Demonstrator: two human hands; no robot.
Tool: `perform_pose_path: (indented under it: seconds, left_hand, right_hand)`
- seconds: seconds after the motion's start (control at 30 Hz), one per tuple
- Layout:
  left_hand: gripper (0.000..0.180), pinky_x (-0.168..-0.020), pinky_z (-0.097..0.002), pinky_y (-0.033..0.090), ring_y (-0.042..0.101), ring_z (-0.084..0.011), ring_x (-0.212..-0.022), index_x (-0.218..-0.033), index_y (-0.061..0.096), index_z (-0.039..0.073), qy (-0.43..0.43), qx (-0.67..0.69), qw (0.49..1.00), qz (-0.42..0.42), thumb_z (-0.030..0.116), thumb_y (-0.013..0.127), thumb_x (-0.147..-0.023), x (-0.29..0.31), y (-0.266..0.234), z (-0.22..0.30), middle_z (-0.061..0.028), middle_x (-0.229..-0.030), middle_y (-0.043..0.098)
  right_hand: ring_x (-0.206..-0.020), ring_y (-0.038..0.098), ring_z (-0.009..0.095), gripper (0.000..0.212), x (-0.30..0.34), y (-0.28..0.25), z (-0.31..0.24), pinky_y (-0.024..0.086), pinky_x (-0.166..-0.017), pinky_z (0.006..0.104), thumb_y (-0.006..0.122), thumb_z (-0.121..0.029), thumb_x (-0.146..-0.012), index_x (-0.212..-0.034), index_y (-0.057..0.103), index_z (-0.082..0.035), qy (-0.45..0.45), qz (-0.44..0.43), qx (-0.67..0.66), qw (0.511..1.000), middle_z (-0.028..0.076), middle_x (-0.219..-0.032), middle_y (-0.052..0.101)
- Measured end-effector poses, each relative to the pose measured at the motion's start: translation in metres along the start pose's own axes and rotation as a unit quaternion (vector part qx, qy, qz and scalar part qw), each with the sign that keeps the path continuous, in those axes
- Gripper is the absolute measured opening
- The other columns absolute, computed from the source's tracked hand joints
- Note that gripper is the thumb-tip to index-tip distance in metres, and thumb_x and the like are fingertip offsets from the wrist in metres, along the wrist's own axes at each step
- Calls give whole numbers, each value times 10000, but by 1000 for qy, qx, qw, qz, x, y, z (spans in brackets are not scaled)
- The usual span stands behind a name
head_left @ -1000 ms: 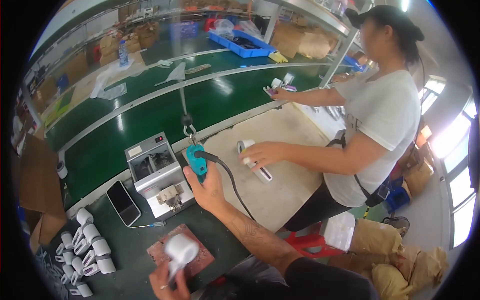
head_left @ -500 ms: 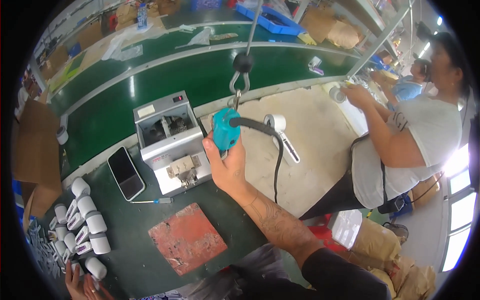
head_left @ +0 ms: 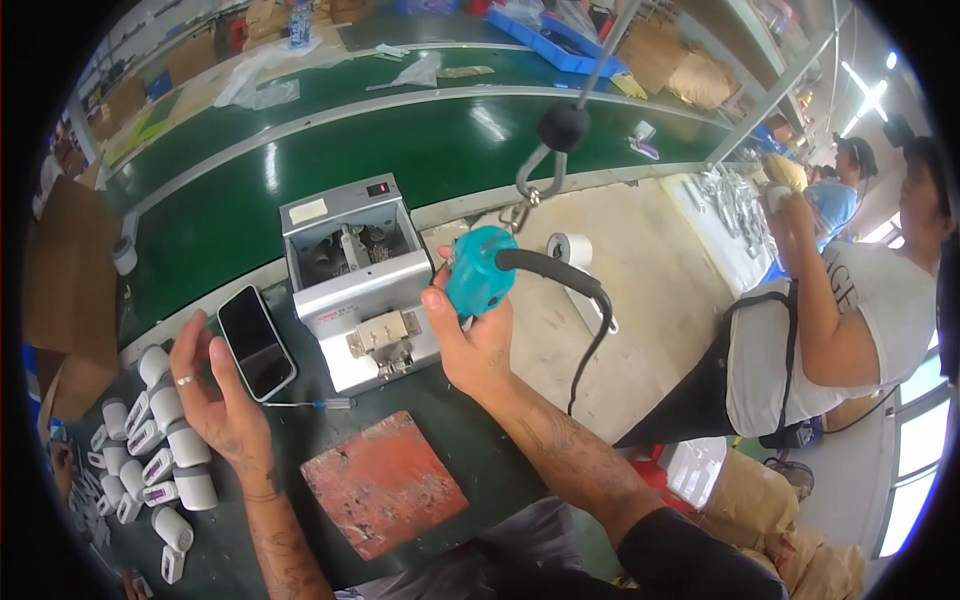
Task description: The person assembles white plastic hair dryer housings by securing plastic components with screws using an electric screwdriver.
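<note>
My right hand (head_left: 475, 335) is closed around a teal electric screwdriver (head_left: 480, 270); its tip is hidden. The tool hangs from a metal clip and cable, and a black cord runs off it. Just left and below stands a grey screw feeder (head_left: 350, 290) with loose screws in its tray. My left hand (head_left: 222, 405) is raised, fingers apart and holding nothing. It is between a phone (head_left: 257, 343) and a group of white round-headed devices with slim handles (head_left: 188, 445), overlapping some of them. One such device (head_left: 172, 528) lies nearer me.
A worn red square pad (head_left: 385, 485) lies in front of me, with a small screwdriver (head_left: 325, 404) above it. Another white device (head_left: 572, 252) rests on the beige sheet (head_left: 640, 270). A co-worker (head_left: 850, 310) stands at right. Cardboard (head_left: 75, 290) borders the left.
My left hand has come up beside the phone, open. My right hand still grips the electric screwdriver. The view has shifted slightly; the co-worker's hands are raised higher.
</note>
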State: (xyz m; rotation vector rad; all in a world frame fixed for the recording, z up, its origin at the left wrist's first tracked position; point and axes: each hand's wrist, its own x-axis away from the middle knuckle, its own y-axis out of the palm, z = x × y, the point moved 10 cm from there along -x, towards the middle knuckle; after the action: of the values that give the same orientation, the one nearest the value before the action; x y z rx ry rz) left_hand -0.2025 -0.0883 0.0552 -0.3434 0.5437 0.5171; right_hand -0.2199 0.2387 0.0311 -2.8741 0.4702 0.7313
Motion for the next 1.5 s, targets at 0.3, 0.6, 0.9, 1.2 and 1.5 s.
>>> perform_pose_path:
  seconds: [0.3,0.6,0.9,1.2,1.5]
  left_hand:
    - [293,-1041,-391,450,587,-283,-1160,-1263,647,-16,24,-78,995,-57,83,587,-993,18,9,5,-166,-1264,625]
    - [286,-1010,-393,468,605,-285,-1092,-1255,654,-2,11,-93,992,-79,93,595,-991,16,11,-1,-167,-1237,633]
    - [274,-989,-419,480,623,-343,-1077,-1192,661,-8,30,-79,986,-142,87,663,-935,24,23,3,-185,-1178,661]
    - [279,-941,-421,499,631,-352,-1028,-1178,677,-15,56,-75,981,-172,94,680,-922,29,35,15,-194,-1147,667]
    - [290,-871,-395,526,649,-304,-931,-1171,689,-4,19,-37,977,-207,110,698,-905,36,43,17,-178,-1098,693]
  right_hand:
    - [-949,538,114,414,-2,4,2,459,-861,288,691,-94,-962,-1323,533,35,-5,-24,-39,999,40,-1044,565]
    - [-971,545,105,442,0,5,6,460,-880,265,710,-94,-956,-1344,537,30,16,-11,-67,998,30,-1062,569]
    - [-958,538,111,416,2,7,1,462,-860,268,720,-48,-937,-1302,541,41,15,7,-57,998,41,-1065,553]
    - [-954,551,95,392,0,5,0,474,-832,254,726,-27,-943,-1289,552,30,25,14,-45,999,33,-1062,583]
    - [-892,575,94,415,2,6,-2,472,-787,255,721,-23,-944,-1314,539,16,40,1,-30,999,38,-1038,596]
